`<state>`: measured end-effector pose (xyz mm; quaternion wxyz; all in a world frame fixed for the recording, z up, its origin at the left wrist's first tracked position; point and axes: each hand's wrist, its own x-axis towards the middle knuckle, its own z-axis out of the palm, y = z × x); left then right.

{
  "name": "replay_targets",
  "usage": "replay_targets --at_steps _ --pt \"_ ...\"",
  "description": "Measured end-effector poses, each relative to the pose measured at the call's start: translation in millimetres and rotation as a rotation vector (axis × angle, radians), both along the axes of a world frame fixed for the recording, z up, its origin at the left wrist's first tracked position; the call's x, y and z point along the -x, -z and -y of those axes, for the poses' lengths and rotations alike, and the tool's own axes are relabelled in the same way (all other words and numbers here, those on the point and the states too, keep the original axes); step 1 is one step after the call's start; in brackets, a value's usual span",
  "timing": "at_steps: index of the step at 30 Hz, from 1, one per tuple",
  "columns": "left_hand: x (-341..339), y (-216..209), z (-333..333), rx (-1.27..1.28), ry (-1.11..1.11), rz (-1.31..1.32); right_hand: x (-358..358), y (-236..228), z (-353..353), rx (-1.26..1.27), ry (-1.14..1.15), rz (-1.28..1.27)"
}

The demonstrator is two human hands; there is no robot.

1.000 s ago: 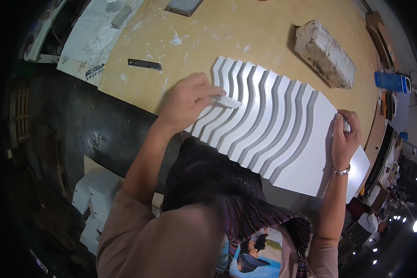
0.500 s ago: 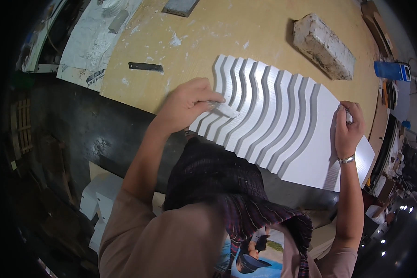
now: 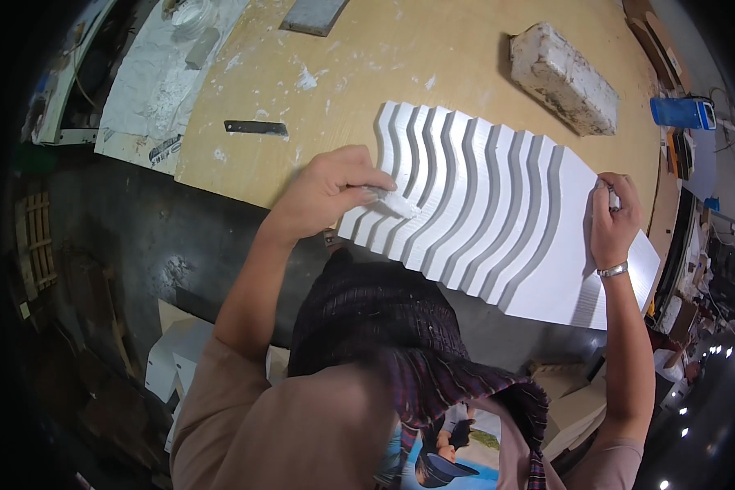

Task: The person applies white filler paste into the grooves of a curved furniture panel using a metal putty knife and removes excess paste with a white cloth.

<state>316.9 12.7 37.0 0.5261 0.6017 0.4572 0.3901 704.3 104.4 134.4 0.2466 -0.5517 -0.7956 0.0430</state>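
A white panel [image 3: 576, 269] with several wavy raised ridges lies across the near edge of the table, its right part flat and smooth. My left hand [image 3: 331, 192] pinches a small white flat piece [image 3: 402, 206] between thumb and fingers. The tip of that piece rests on the ridges at the panel's left side; its exact kind is not clear. At the panel's right edge, my right hand [image 3: 616, 220] is closed with its fingertips on the surface. A small greyish-white thing [image 3: 614, 198] shows in its grip, too covered to name.
A dark flat metal strip [image 3: 256, 128] lies left on the yellowish wooden table [image 3: 367, 61]. At the back stand a white-smeared block [image 3: 563, 82] and a grey plate [image 3: 314, 15]. A powder-covered white sheet [image 3: 151, 98] is at far left, a blue box-like object [image 3: 682, 113] at right.
The view has shifted slightly. My left hand and the white piece have moved a little over the ridges at the panel's left. My right hand stays at the right edge.
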Motion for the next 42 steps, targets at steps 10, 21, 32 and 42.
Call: replay_targets --at_steps 10,21,32,42 --pt "5.6 4.6 -1.4 -0.047 0.054 -0.017 1.1 -0.4 0.7 0.011 0.013 0.01" --pt "17.8 3.3 7.4 0.016 -0.036 -0.056 -0.1 0.1 0.1 0.011 0.024 0.008" --pt "20.7 12.7 8.0 0.07 -0.037 -0.037 -0.7 -0.9 0.0 0.016 0.023 0.03" --pt "23.8 7.7 -2.7 0.097 0.018 -0.049 -1.0 0.0 0.3 0.025 0.02 0.032"
